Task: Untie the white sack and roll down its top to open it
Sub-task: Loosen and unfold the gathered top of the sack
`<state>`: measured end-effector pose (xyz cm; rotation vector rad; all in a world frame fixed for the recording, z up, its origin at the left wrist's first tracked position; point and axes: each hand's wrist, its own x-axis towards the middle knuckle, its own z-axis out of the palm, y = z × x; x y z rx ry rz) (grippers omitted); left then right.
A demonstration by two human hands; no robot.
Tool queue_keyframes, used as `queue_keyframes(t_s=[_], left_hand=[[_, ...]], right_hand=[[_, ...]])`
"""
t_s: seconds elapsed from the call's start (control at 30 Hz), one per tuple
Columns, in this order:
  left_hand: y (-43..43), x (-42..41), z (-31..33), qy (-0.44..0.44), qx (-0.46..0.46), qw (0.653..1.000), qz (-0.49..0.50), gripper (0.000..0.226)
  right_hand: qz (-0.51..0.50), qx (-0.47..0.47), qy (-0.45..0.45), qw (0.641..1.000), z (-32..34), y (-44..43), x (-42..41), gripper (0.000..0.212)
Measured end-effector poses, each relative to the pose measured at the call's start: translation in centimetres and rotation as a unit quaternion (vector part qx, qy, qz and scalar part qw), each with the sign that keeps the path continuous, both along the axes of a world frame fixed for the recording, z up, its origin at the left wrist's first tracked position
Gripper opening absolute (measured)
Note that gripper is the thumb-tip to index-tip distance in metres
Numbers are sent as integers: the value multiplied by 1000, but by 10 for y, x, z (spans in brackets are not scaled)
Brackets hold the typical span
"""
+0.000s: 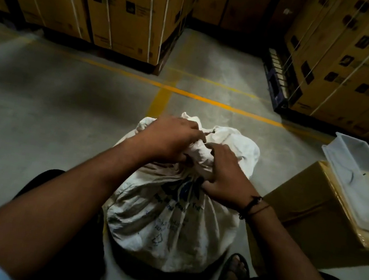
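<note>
White sack tied shut: left hand clamps the bunched top, right hand pinches the neck with curled fingers; advise steadying top, loosening gently, not yanking.

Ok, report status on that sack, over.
Left grip holds bunched top of sack. Right grip pinches its neck. Neck gathered, top not rolled down. Box at right, nothing blocking.

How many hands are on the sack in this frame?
2. The left hand grips the bunched top of the sack; the right hand holds the neck just below it, nearer the person. Neither is hidden.
</note>
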<state>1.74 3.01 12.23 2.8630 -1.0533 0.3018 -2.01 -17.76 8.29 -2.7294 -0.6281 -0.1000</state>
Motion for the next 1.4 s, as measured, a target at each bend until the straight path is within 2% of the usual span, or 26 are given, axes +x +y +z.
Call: queue_keyframes(t_s=[0.1,0.2,0.23,0.3,0.37,0.43,0.5,0.6,0.67,0.73,0.8,0.87,0.93,1.0,1.1,1.23,1.3,1.4], left_hand=[[2,3,-1,-52,-25,997,-42,45],[5,1,-1,-129,-68,988,-58,36],[7,0,-2,-145,-79,985,-57,34],[13,1,-3,-158,-92,982,-38,35],[17,0,0,-118,-55,991,12,42],[17,-3,0,-55,29,996,58,54],[9,-11,-8,-14,74,996,51,68],[-4,-22,-10,35,-9,999,25,52],[-4,-19,-8,50,-18,998,41,52],[-1,-13,-13,18,12,999,37,57],[3,-8,-20,-20,35,999,29,70],[4,-5,-24,-65,37,997,23,81],[9,-2,-25,-126,25,992,20,81],[21,4,-23,-168,6,985,24,73],[42,15,-22,-198,-2,978,58,61],[44,17,-26,-180,-22,979,90,52],[41,18,-30,-178,-43,980,83,49],[38,17,-35,-202,-70,975,58,45]], right_hand=[[-12,-29,27,999,10,-14,10,82],[15,-105,-51,993,11,-14,17,65],[29,-98,-73,992,9,-11,18,58],[21,-58,-58,996,6,-4,18,55],[-8,-78,-73,994,1,3,14,59],[-12,-117,-118,986,-8,10,9,55],[-14,-126,-143,982,-15,19,3,49],[-39,-87,-139,986,-16,26,5,59],[-24,-87,-130,987,-15,23,7,73],[19,-124,-86,988,-15,15,10,94],[32,-109,13,993,-13,1,13,107],[1,-91,90,992,-10,-14,13,114],[-41,-112,144,982,-7,-26,11,116],[-56,-143,167,974,-2,-36,10,104],[-50,-152,152,975,14,-43,9,76],[-60,-210,74,973,22,-41,0,57],[-69,-224,39,971,16,-39,-7,58],[-25,-246,44,968,6,-37,-11,72]])
